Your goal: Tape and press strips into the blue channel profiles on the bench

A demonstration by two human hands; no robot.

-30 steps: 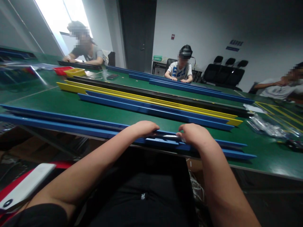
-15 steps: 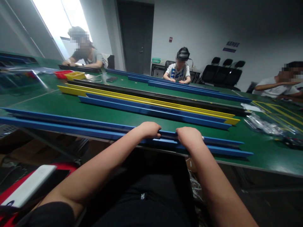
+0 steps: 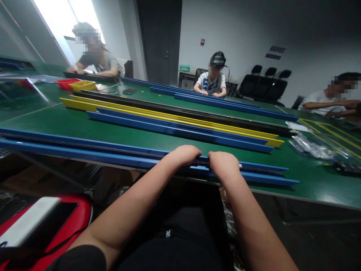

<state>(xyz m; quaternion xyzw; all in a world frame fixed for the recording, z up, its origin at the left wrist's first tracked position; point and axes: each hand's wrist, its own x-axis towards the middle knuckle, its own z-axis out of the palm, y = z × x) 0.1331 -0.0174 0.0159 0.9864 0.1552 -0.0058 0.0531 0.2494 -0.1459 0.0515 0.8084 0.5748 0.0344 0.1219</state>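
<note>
A long blue rail point(image 3: 126, 160) runs crosswise under the fingers, along the near table edge: two straight raised walls with a darker trough between. It stretches far out past the left hand point(image 3: 187, 155) and less far past the right hand point(image 3: 224, 163); hands and left forearm cover its middle. The fingers of both hands curl down towards the trough, the two hands just apart; their tips are mostly hidden, so I cannot tell whether they pinch anything.

The green table point(image 3: 56, 124) spreads beneath and beyond the fingers. Three people sit on its far sides. Beyond the fingers, roughly parallel, lie a black rail point(image 3: 158, 108), a yellow rail point(image 3: 169, 118) and, nearest, a shorter blue rail point(image 3: 180, 130). Clear plastic bags point(image 3: 313, 148) lie well right of the fingers; a yellow tray point(image 3: 83, 86) and a red tray point(image 3: 66, 83) sit far off, beyond and left.
</note>
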